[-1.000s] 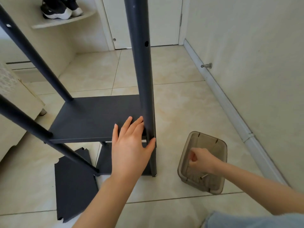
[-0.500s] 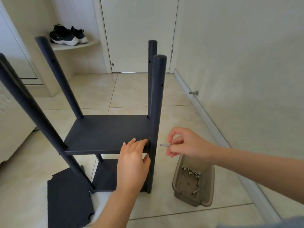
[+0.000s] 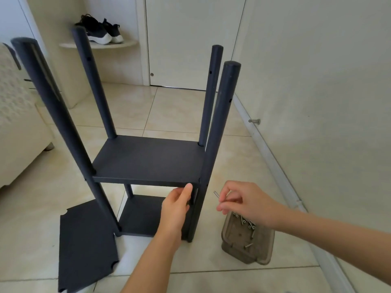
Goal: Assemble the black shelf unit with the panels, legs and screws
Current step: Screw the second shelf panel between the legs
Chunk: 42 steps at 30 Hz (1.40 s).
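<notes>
The black shelf unit stands on the tiled floor with several round legs; the near right leg (image 3: 213,153) rises in front of me. A middle panel (image 3: 148,159) sits between the legs above a bottom panel (image 3: 139,216). My left hand (image 3: 176,210) grips the middle panel's front edge from below, thumb on the edge, close to the near right leg. My right hand (image 3: 245,203) pinches a silver screw (image 3: 216,195), its tip pointing toward that leg and a short way from it. A loose black panel (image 3: 84,250) lies flat on the floor at the lower left.
A smoky plastic box (image 3: 247,248) with several screws lies under my right hand. A wall with a baseboard runs along the right, with a door stop (image 3: 255,121) on it. A pale sofa (image 3: 19,127) is at left. Dark shoes (image 3: 99,31) rest on a corner ledge beside a door.
My right hand came out of the screw box with a screw and now holds it beside the near right leg. My left hand slid from flat on the panel to gripping its front edge.
</notes>
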### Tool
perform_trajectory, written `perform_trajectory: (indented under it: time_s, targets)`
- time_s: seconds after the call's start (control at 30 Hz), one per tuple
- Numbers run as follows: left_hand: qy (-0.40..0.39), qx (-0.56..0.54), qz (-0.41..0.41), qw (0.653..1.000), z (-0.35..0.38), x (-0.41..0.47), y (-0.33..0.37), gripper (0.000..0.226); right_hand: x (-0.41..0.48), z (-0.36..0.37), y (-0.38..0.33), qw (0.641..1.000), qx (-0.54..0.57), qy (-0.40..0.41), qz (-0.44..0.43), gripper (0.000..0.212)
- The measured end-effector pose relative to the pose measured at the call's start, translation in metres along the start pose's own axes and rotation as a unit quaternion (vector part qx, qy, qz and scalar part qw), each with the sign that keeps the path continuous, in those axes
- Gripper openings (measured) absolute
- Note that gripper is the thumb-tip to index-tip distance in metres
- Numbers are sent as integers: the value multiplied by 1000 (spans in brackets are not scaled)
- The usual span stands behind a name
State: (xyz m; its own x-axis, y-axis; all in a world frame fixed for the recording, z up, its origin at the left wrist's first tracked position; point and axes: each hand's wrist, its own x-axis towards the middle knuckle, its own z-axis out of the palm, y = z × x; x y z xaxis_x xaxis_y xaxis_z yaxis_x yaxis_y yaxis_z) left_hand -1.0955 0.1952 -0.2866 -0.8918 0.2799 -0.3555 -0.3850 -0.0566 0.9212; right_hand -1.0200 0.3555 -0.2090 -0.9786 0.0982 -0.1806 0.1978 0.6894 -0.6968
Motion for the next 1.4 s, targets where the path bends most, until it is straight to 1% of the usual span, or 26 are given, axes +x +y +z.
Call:
perform_trajectory:
  time_s: [0.1, 0.27, 0.47, 0.67, 0.87, 1.2, 1.4]
  targets:
    - [-14, -14, 18, 1000, 3, 4, 0, 7, 3, 0, 4, 1000, -21, -5, -18, 20]
    - [-33, -44, 21, 998, 4, 11, -1, 4, 12, -4, 9, 998, -43, 0, -54, 20]
    - [-73, -86, 13, 993, 4, 19, -3, 17, 19, -3, 12, 996, -41, -2, -78, 20]
    - [-97, -97, 11, 991, 4, 24, -5, 19, 25, -2, 12, 995, -43, -9, -93, 14]
    - [-104, -107, 8, 989, 5, 27, -5, 18, 29, -14, 18, 997, -5, 1, -82, 20]
    - [-83, -106, 2, 991, 9, 29, -9, 19, 35, -20, 23, 997, -40, -1, -69, 16]
    - [-89, -101, 3, 991, 9, 30, -12, 18, 34, -19, 25, 998, -20, -2, -53, 9]
